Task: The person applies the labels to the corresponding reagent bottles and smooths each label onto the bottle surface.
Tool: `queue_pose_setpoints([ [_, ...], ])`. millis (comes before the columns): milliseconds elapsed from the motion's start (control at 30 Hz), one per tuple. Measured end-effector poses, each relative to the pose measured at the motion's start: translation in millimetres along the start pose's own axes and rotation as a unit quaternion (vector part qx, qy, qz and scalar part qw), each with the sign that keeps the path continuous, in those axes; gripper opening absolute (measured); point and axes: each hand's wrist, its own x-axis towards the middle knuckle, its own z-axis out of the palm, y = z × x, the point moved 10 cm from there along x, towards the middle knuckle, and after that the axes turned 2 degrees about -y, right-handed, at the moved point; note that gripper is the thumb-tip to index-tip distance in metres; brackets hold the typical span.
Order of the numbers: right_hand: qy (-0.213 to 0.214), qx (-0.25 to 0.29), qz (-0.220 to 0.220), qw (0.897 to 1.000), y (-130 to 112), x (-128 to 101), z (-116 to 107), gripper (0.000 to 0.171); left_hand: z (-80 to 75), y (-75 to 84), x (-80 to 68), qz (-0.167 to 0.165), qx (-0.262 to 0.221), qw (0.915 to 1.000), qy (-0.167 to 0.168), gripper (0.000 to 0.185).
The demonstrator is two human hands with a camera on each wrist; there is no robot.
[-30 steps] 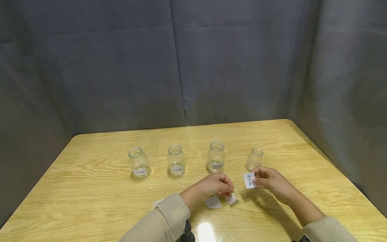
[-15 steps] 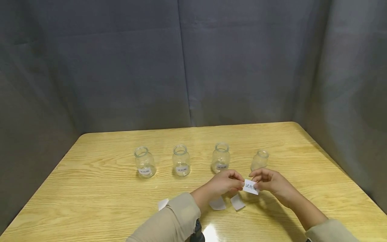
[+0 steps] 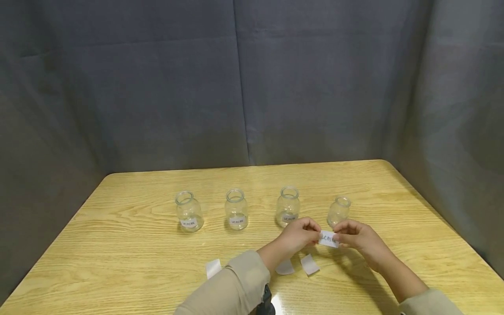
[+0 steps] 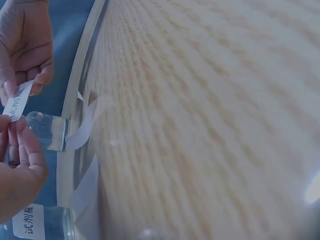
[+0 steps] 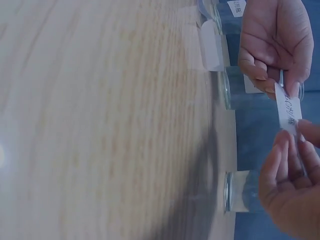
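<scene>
A small white label [image 3: 328,239] with handwritten dark characters is stretched between both hands, above the table. My left hand [image 3: 293,238] pinches its left edge between thumb and fingers. My right hand [image 3: 363,241] pinches the right edge and covers part of the writing. Just behind the right hand stands a small glass jar [image 3: 338,211] that carries no visible label. In the right wrist view the label [image 5: 288,111] runs between the two sets of fingertips, its writing facing the camera.
Three larger glass jars, the left one [image 3: 189,211], the middle one [image 3: 236,210] and the right one [image 3: 288,207], stand in a row with similar labels. White paper pieces lie in front: one [image 3: 213,267] by the left sleeve, others [image 3: 309,264] [image 3: 285,267] below the hands. A grey curtain [image 3: 244,87] closes off the back.
My left hand has come up from the loose paper and taken the label's left edge. The label has turned from upright to sideways, its writing now running left to right.
</scene>
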Motion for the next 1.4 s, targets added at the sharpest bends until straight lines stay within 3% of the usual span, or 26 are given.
queue_pose_setpoints([
  [200,0.036,0.014,0.036,0.999,9,0,-12,0.007,3.5,4.3,6.3,0.007,-0.003,0.9998,0.017,0.008],
  [633,0.084,-0.006,0.070,0.994,23,3,-36,0.019,12.4,3.9,26.8,-0.007,0.029,0.9948,0.098,0.003],
  [800,0.100,-0.040,0.086,0.990,27,5,-47,0.014,14.4,5.4,31.4,-0.008,0.048,0.9908,0.126,0.005],
  [1067,0.107,-0.074,0.072,0.989,24,12,-54,0.013,14.4,9.7,36.7,-0.004,0.089,0.9864,0.138,0.006],
  [1267,0.114,-0.043,0.075,0.990,29,19,-56,0.013,13.9,5.1,38.8,-0.016,0.076,0.9847,0.156,0.006],
  [1400,0.117,-0.034,0.069,0.990,30,23,-55,0.013,10.1,5.9,39.6,-0.007,0.091,0.9800,0.177,0.007],
])
